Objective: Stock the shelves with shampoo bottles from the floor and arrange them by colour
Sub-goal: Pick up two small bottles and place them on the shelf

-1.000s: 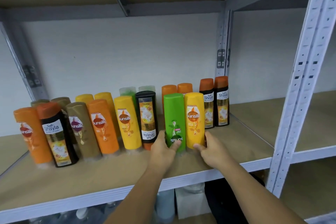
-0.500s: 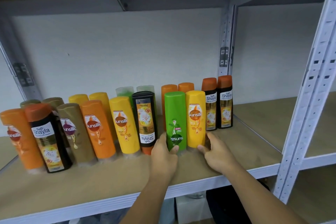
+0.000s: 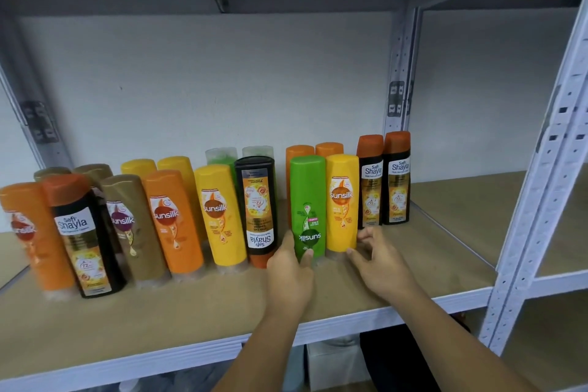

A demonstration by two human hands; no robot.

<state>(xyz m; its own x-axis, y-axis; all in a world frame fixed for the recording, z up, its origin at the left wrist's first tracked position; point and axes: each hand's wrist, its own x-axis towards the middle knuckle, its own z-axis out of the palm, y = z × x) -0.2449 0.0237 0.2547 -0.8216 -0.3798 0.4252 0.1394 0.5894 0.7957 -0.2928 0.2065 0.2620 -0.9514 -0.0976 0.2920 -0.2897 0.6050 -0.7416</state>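
Observation:
A green Sunsilk bottle (image 3: 307, 200) stands cap-down at the front of the wooden shelf (image 3: 191, 312). My left hand (image 3: 288, 274) grips its base, thumb on the front label. Right beside it stands a yellow Sunsilk bottle (image 3: 342, 200). My right hand (image 3: 380, 264) holds that bottle's base, thumb in front and curled fingers on its right side. To the left stand an inverted black Shayla bottle (image 3: 258, 207), then yellow (image 3: 219, 216), orange (image 3: 171, 223), gold (image 3: 133, 226), black (image 3: 84, 239) and orange (image 3: 28, 232) bottles. Two black Shayla bottles (image 3: 383, 181) stand at the right.
A back row holds gold, yellow, clear-green (image 3: 222, 157) and orange (image 3: 315, 149) bottles. A grey perforated upright (image 3: 541, 188) bounds the shelf on the right, with bare wooden shelf boards (image 3: 461, 200) beyond the bottles. More items sit below the shelf edge.
Both hands stay at the bases of the green and yellow bottles. The view has shifted slightly; the bottles hardly moved.

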